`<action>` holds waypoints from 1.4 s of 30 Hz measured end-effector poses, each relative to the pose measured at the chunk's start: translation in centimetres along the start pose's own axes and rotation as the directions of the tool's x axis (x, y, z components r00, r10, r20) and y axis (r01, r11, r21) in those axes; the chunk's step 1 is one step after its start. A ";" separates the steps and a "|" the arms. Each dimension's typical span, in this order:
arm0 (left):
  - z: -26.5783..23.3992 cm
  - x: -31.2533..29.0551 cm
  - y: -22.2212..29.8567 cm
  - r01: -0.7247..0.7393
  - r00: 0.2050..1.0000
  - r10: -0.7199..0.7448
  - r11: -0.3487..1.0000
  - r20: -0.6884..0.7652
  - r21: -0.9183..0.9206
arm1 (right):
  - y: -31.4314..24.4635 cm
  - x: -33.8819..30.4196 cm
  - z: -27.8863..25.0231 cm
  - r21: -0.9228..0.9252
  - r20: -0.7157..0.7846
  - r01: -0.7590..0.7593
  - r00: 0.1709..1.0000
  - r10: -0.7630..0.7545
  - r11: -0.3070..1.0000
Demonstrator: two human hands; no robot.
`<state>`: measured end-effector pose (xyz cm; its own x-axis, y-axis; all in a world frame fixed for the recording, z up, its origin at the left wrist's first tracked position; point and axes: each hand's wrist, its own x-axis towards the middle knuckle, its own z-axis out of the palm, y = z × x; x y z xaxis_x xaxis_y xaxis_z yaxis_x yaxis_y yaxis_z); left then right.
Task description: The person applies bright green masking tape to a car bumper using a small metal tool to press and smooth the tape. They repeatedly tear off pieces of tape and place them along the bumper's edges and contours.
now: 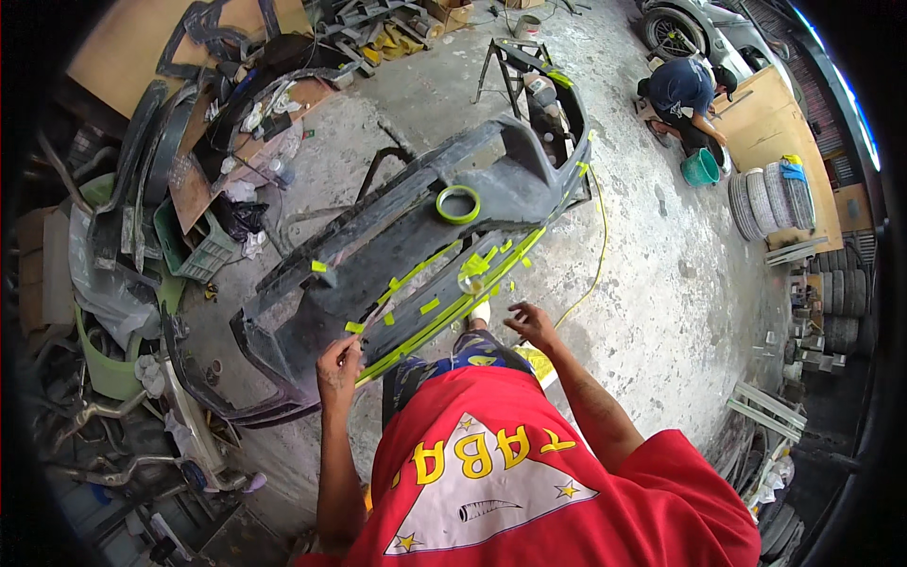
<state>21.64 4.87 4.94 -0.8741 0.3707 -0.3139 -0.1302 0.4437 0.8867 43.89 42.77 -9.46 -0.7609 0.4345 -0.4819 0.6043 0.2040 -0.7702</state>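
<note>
A grey car bumper (397, 236) lies in front of me on stands, with strips of yellow-green masking tape (430, 305) along its near edge. My left hand (338, 367) is at the bumper's near left part, fingers pinched together. Just beyond those fingertips is a short tape piece (353, 327); whether they grip it I cannot tell. My right hand (534, 326) hovers off the bumper's near edge, fingers bent and apart, nothing visible in it. A roll of the tape (458, 204) rests on the bumper. Loose tape bits cluster around a small round thing (470, 283).
Car parts and a green crate (196, 248) crowd the left side. A yellow cord (602, 246) runs along the floor to the right. Farther off, a person (682, 94) crouches by a green bucket (700, 167), near stacked tyres (775, 197) and a wooden board (789, 142).
</note>
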 end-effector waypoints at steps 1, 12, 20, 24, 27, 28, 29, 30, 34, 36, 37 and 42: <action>0.4 -0.4 0.3 0.037 0.999 -0.040 0.997 -0.037 -0.066 | -2.6 1.2 0.1 -0.062 0.015 0.079 0.997 -0.078 0.995; 6.6 -3.4 4.2 0.144 0.919 -0.276 0.900 -0.283 -0.412 | -4.7 8.1 1.6 -0.017 0.143 0.215 0.967 -0.210 0.976; 9.5 -5.5 6.4 0.141 0.866 -0.337 0.873 -0.369 -0.466 | -5.5 8.8 2.1 0.030 0.240 0.192 0.951 -0.193 0.981; 9.7 -5.4 6.7 0.104 0.851 -0.360 0.830 -0.383 -0.548 | -4.9 9.3 2.2 0.125 0.242 0.206 0.942 -0.231 0.971; 9.4 -5.0 7.4 0.080 0.857 -0.351 0.814 -0.378 -0.575 | -4.1 9.3 2.2 0.075 0.137 0.436 0.886 -0.442 0.897; 9.1 -4.7 7.5 0.070 0.855 -0.344 0.818 -0.388 -0.571 | -4.0 9.2 1.7 0.113 0.162 0.421 0.886 -0.435 0.900; 8.9 -4.5 7.7 0.060 0.854 -0.336 0.822 -0.398 -0.566 | -3.8 9.1 1.1 0.150 0.187 0.405 0.884 -0.428 0.902; 8.6 -4.3 7.6 0.044 0.857 -0.329 0.814 -0.398 -0.579 | -4.1 8.7 0.0 0.185 0.215 0.390 0.879 -0.425 0.902; 7.9 -3.5 7.5 -0.018 0.865 -0.306 0.774 -0.399 -0.633 | -4.3 7.4 -5.1 0.220 0.207 0.340 0.900 -0.384 0.915; 8.2 -2.8 8.1 -0.038 0.860 -0.309 0.754 -0.406 -0.656 | -3.4 7.5 -7.0 0.218 0.157 0.319 0.921 -0.356 0.922; 8.2 -2.7 8.0 -0.045 0.872 -0.306 0.727 -0.381 -0.685 | -3.0 7.3 -7.7 0.220 0.132 0.309 0.930 -0.342 0.925; 8.0 -1.3 7.1 -0.074 0.917 -0.289 0.556 -0.275 -0.828 | -3.2 6.2 -10.4 0.235 0.003 0.287 0.955 -0.296 0.929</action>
<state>25.59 14.03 8.91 -0.8928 -0.0129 -0.4502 -0.3955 -0.4558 0.7974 39.66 53.93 -5.62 -0.9062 0.3524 -0.2338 0.2874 0.1076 -0.9517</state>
